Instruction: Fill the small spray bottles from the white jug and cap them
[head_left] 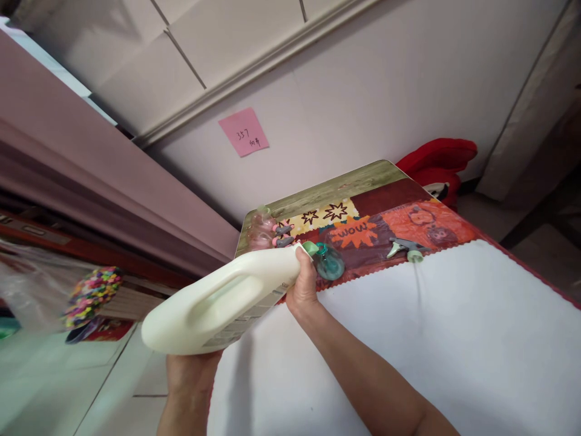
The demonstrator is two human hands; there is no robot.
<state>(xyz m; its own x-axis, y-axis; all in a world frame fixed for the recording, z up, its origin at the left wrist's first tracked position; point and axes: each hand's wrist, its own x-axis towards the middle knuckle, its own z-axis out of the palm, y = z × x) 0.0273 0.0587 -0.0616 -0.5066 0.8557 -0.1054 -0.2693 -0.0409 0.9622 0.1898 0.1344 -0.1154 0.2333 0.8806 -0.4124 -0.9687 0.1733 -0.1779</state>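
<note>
A large cream plastic jug (218, 297) with a moulded handle is held on its side over the table, its green spout (310, 247) pointing right. My right hand (303, 283) is closed around the neck end. Under the jug's base is my left hand (194, 366), holding it from below; its fingers are hidden behind the jug. The spout meets the mouth of a small clear teal bottle (330, 264), though I cannot make out any flow. Farther right, a grey and pale green spray head (408, 248) with a thin tube lies on the table.
Clear pink spray bottles (262, 230) with grey and pink heads stand at the table's left end. A patterned cover and white sheet (454, 339) lie on the table (363, 181). A red plush toy (436, 163) sits behind it; a pink curtain (113, 163) hangs left.
</note>
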